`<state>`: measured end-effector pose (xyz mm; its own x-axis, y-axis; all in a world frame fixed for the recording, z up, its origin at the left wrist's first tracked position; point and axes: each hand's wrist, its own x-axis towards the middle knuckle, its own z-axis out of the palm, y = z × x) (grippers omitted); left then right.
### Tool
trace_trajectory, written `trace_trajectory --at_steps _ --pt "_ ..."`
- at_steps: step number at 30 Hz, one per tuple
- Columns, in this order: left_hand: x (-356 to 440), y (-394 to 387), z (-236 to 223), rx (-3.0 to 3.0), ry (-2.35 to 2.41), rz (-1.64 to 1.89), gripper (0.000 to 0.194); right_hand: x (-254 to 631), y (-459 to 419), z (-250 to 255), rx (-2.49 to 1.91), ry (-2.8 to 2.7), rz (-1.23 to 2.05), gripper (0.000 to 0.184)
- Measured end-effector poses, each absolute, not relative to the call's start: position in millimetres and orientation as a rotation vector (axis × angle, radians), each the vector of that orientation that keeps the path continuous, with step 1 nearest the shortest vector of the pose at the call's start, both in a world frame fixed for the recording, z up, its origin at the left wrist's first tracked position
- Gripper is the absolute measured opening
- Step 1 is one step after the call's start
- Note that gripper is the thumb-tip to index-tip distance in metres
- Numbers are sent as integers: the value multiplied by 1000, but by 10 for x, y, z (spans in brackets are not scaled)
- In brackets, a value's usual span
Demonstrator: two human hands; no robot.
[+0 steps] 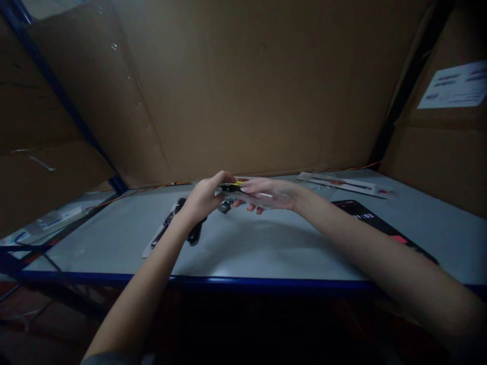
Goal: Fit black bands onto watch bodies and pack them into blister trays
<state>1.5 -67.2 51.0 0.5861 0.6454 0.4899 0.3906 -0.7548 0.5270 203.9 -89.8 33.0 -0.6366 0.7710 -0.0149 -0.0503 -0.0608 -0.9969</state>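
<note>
My left hand (207, 197) is closed on the near-left end of a clear plastic package (230, 188) with black and yellow parts in it. My right hand (268, 190) grips the other side of it, thumb on top and fingertips showing below. Both hands hold it a little above the grey shelf top (251, 253). What exactly is in the package is hard to make out. Below the left fingers shows a small shiny dark piece (225, 205); whether it belongs to the package I cannot tell. Beside my left forearm lie black-handled items (196, 232), partly covered by the arm.
To the right lies a black phone (375, 218) with a lit screen, partly behind my right forearm. A long flat packaged item (342, 183) rests at the back right. Cardboard (258, 91) walls the back and sides. A blue edge (266, 285) runs along the front.
</note>
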Motion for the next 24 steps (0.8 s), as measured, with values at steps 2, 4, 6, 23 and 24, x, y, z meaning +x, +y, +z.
trace_trajectory --at_steps 2,4,6,23,24 --pt "2 -565 413 2427 891 1158 48 1946 -899 256 -719 -1540 1728 45" --pt "-6 -471 339 2246 998 1463 51 1864 -898 210 -699 -1429 1671 44" --pt "1 -409 291 1887 1082 1622 51 1802 -903 191 -711 -1324 1596 40" --pt "-10 -309 -61 1074 880 726 35 2226 -298 -127 -1659 -2040 56 29" --pt "-20 -304 -66 1062 887 710 34 2300 -243 -146 -1736 -2113 -80 34"
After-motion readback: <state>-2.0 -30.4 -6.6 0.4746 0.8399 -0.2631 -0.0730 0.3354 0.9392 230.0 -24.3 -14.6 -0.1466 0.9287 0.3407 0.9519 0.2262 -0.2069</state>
